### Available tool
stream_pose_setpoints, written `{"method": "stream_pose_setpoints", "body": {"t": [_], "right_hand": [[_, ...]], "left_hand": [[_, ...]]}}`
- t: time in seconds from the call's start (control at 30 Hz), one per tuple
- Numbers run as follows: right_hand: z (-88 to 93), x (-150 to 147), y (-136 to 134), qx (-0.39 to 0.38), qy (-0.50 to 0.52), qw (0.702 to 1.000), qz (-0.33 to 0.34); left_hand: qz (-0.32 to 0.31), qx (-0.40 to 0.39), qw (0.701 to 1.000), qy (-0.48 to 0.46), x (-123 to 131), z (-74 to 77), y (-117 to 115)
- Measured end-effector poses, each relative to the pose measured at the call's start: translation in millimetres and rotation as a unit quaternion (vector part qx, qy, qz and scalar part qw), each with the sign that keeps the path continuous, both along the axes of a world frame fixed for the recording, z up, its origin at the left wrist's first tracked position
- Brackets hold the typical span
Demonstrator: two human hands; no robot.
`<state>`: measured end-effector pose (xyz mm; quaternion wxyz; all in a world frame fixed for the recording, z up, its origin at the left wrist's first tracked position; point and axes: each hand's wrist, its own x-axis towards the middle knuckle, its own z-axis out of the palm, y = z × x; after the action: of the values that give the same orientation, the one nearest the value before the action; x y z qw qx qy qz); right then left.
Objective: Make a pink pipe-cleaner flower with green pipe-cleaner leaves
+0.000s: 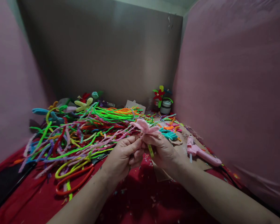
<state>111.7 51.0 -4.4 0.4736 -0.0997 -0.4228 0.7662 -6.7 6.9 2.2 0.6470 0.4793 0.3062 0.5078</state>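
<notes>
A pink pipe-cleaner flower [144,126] is held up at the middle of the view, its fuzzy petals spread above my fingertips. My left hand [128,151] pinches it from below on the left, fingers curled. My right hand [162,149] grips its base from the right, thumb and fingers closed. A short yellow-green piece [151,151] sticks down beneath the right fingers; whether it joins the flower is hidden by my hands.
Loose pipe cleaners [84,137] in many colours heap on the left and back. Scissors with red handles [74,180] lie at the front left. A pink glue gun [202,154] rests on cardboard at right. A potted pipe-cleaner flower [159,94] stands at the back. Scraps dot the red cloth [140,202].
</notes>
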Motion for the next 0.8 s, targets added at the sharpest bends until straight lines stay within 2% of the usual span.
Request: {"method": "stream_pose_setpoints", "body": {"t": [0.07, 0.1, 0.17, 0.23, 0.27, 0.33, 0.4, 0.57, 0.67, 0.8], "right_hand": [[-0.8, 0.2, 0.8, -0.018, 0.003, 1.0, -0.012], [-1.4, 0.4, 1.4, -0.029, 0.003, 0.999, -0.022], [-2.6, 1.0, 2.6, -0.047, 0.006, 0.998, -0.045], [-3.7, 1.1, 3.5, -0.053, 0.004, 0.997, -0.063], [-4.3, 0.9, 3.8, -0.052, 0.003, 0.996, -0.066], [-5.6, 0.0, 4.1, -0.049, -0.003, 0.997, -0.058], [-6.9, -0.8, 4.0, -0.037, -0.006, 0.998, -0.053], [-6.1, 1.5, 1.7, 0.016, -0.049, 0.996, -0.077], [-2.1, 3.2, 0.2, 0.044, -0.066, 0.993, -0.087], [0.2, 1.1, 1.2, 0.05, -0.033, 0.996, -0.065]], "left_hand": [[0.058, 0.054, 0.992, 0.097, 2.1, 0.1, -0.5], [0.106, 0.098, 0.976, 0.163, 3.3, -0.5, -0.9], [0.208, 0.195, 0.913, 0.292, 5.6, -3.5, -2.1], [0.276, 0.264, 0.844, 0.377, 6.7, -7.8, -2.9], [0.292, 0.282, 0.822, 0.4, 6.7, -10.0, -2.9], [0.298, 0.287, 0.808, 0.42, 5.9, -13.0, -2.0], [0.285, 0.263, 0.829, 0.404, 5.1, -13.7, -0.6], [0.228, 0.158, 0.925, 0.261, 6.7, -6.4, -0.1], [0.193, 0.111, 0.954, 0.2, 7.8, -0.7, -1.7], [0.136, 0.074, 0.98, 0.126, 6.7, 2.2, -2.7]]}}
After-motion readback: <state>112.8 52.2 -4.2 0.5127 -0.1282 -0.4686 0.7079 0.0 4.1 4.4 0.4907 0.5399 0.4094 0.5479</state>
